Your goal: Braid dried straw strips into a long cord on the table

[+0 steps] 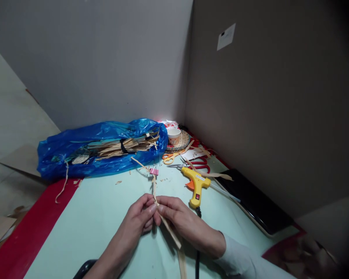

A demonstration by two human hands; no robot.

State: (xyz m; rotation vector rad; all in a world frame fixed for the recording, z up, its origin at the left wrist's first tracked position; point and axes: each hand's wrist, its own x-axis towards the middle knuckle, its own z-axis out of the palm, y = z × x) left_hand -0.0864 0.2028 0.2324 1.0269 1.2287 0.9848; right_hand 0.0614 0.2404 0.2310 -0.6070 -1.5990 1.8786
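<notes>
My left hand [139,217] and my right hand [178,219] meet at the middle of the pale green table [104,217]. Both pinch a thin tan straw strip [165,224]. The strip runs up from my fingertips to a small pink binder clip [154,171] and trails down past my right wrist toward the table's near edge. The fingers of both hands are curled and pressed onto the strip.
A blue plastic bag [101,147] full of straw bundles lies at the back left. A yellow glue gun [196,186], orange scissors [171,157], red scissors [202,164], a paper cup [173,135] and a black flat device [256,201] lie to the right. Walls close the corner.
</notes>
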